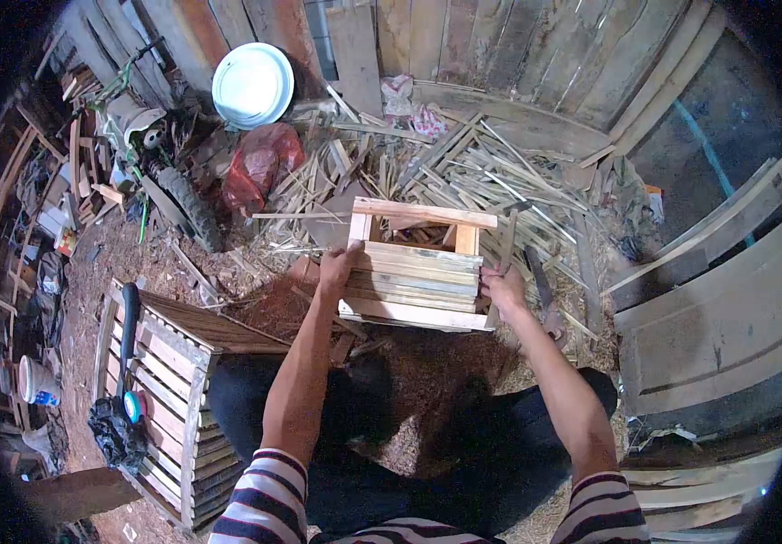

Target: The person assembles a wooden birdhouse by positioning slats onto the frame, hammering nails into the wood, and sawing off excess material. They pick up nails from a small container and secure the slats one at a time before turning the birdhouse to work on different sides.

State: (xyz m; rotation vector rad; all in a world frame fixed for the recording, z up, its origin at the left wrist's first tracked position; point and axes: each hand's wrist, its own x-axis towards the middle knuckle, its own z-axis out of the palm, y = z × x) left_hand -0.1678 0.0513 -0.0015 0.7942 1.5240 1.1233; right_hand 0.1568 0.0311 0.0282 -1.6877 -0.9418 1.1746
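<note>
In front of my knees stands a small wooden frame (427, 214) with an open gap near its far end. Pale wooden slats (409, 276) lie side by side across its nearer part. My left hand (338, 265) grips the left ends of the slats, its fingers partly hidden by the wood. On the opposite side my right hand (503, 288) has its fingers closed against the slats' right ends. A long tool with a dark crosspiece at its top, perhaps a hammer (511, 227), leans beside the right hand.
A slatted wooden crate (160, 399) stands at my left, with a black-handled tool (129, 331) and a tape roll (133, 406) on it. Scrap sticks (491, 181) pile up ahead, near a red plastic bag (262, 165) and a white basin (252, 85). Boards (708, 335) lean at right.
</note>
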